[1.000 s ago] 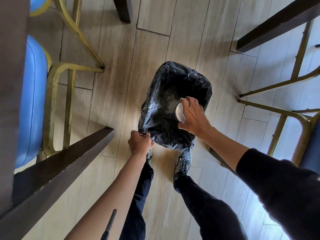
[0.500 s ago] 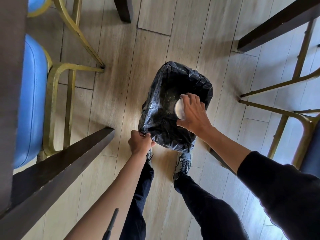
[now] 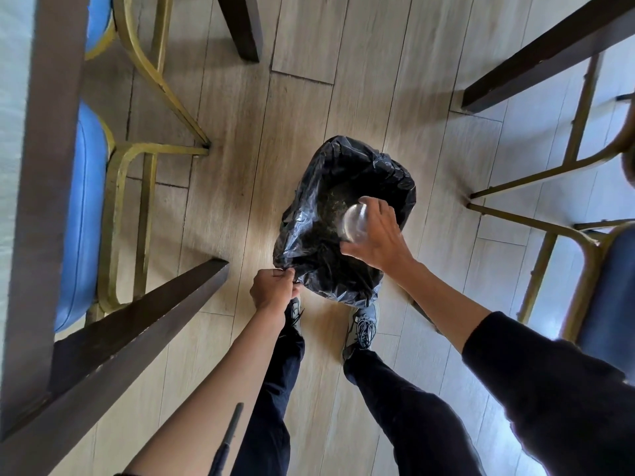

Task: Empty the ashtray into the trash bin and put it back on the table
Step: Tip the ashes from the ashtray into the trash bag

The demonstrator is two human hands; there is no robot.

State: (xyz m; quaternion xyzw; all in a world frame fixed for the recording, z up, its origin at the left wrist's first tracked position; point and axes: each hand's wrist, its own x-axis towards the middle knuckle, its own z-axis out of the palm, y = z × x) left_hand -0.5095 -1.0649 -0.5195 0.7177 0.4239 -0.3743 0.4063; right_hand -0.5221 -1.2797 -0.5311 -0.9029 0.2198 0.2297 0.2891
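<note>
A trash bin lined with a black plastic bag (image 3: 385, 173) stands on the wooden floor just ahead of my feet. My right hand (image 3: 381, 238) holds a round clear glass ashtray (image 3: 354, 221) tipped on its side over the bin's opening; the ashtray looks motion-blurred. Dark debris lies at the bottom of the bag. My left hand (image 3: 273, 290) pinches the near left edge of the bag. The table's dark wooden frame (image 3: 44, 139) runs along the left edge of the view.
Blue-cushioned chairs with gold metal frames stand at the left (image 3: 86, 207) and the right (image 3: 604, 297). Dark table legs (image 3: 137, 321) slant in from the left, the top (image 3: 240, 25) and the upper right (image 3: 549, 53). My grey shoes (image 3: 360, 324) stand behind the bin.
My right hand has turned and shifted the ashtray slightly over the bin, its round face now showing more toward me. My left hand has kept its hold on the bag's edge.
</note>
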